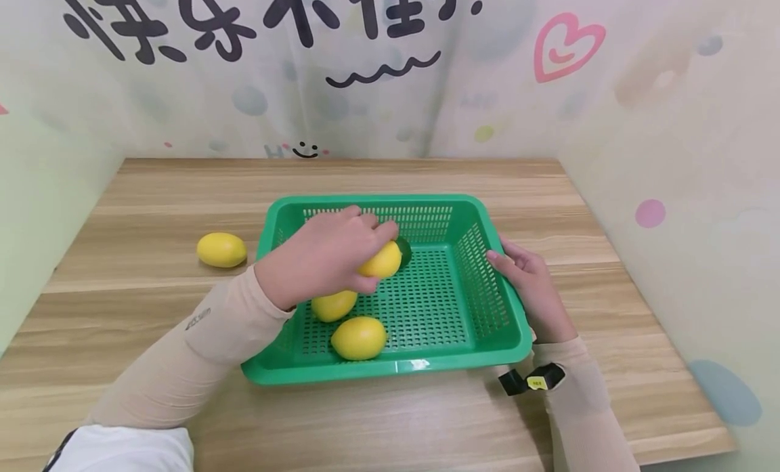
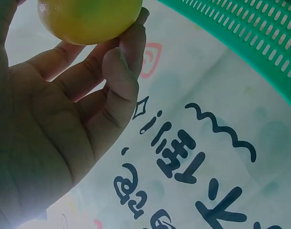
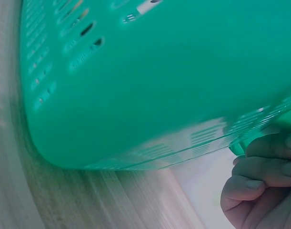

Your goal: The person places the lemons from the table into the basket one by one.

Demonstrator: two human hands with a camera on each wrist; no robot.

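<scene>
A green plastic basket [image 1: 317, 372] with slotted walls stands on the wooden table. Over its left half, my left hand [image 1: 326, 252] grips a yellow lemon [image 1: 382, 261] between thumb and fingers; the left wrist view also has this lemon [image 2: 90, 21] at the fingertips. Below the hand, two lemons lie inside the basket, one partly covered [image 1: 334, 307] and one near the front wall [image 1: 359, 338]. Behind the held lemon a dark green round thing [image 1: 405, 252] shows only in part. My right hand [image 1: 539, 292] holds the basket's right rim, thumb on top and fingers outside.
Another lemon [image 1: 222, 250] lies on the table [image 1: 152, 208], left of the basket. A printed wall sheet [image 1: 378, 113] rises behind the table, and walls stand at both sides. A small black device [image 1: 544, 377] sits on the right wrist.
</scene>
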